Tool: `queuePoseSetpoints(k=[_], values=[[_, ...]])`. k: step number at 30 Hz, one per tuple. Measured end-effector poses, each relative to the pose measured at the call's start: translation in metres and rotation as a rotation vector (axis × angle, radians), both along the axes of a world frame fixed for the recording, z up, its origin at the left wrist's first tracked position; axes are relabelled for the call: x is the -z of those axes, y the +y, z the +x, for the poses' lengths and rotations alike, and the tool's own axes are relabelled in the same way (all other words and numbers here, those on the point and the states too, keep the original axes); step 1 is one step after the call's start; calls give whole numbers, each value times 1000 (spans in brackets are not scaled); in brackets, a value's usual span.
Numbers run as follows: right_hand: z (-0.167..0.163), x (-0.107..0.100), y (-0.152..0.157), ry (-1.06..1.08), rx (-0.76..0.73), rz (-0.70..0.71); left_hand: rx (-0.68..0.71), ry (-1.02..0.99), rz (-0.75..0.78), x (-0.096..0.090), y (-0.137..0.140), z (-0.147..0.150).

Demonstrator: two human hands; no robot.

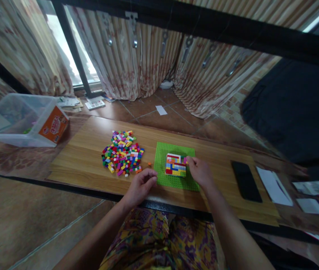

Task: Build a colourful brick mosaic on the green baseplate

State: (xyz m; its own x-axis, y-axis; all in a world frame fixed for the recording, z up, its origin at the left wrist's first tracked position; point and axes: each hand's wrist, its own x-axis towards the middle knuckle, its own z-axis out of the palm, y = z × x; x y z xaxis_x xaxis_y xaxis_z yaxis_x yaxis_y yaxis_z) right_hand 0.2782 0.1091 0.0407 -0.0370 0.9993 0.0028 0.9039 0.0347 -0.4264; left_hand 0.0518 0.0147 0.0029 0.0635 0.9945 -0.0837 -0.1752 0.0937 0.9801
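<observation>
A green baseplate [162,150] lies on the wooden board, carrying a block built of multicoloured toy bricks [175,165]. My right hand [200,172] is at the right side of this block, thumb and finger pinched on a small pink brick [185,160]. My left hand [142,185] rests by the plate's lower left edge, loosely curled with a gap between thumb and fingers; nothing shows in it. Just beyond it lies a single orange brick [149,164]. Farther left spreads a pile of loose, mixed-colour bricks [122,153].
A clear plastic bin [15,138] with an orange label stands at the far left. To the right lie a black phone [246,181] and white papers [274,186]. Beneath everything is the wooden board [76,157]. A dark metal bar [204,22] crosses above, before curtains.
</observation>
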Motion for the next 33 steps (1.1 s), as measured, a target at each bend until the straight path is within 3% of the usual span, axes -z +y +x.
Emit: queuePoseSetpoints(k=[7,10,14,33], values=[[-17,-21,-35,389,-87,22,-53,37,-19,-28,6,18],[-36,-29,-61,487,-194,36,13,-28,-11,-43,8,33],[-51,-29,-84,584,-186,45,59,-125,-91,-54,4,47],[-42,-15,-98,854,-49,-32,88,-448,-274,-57,-7,62]])
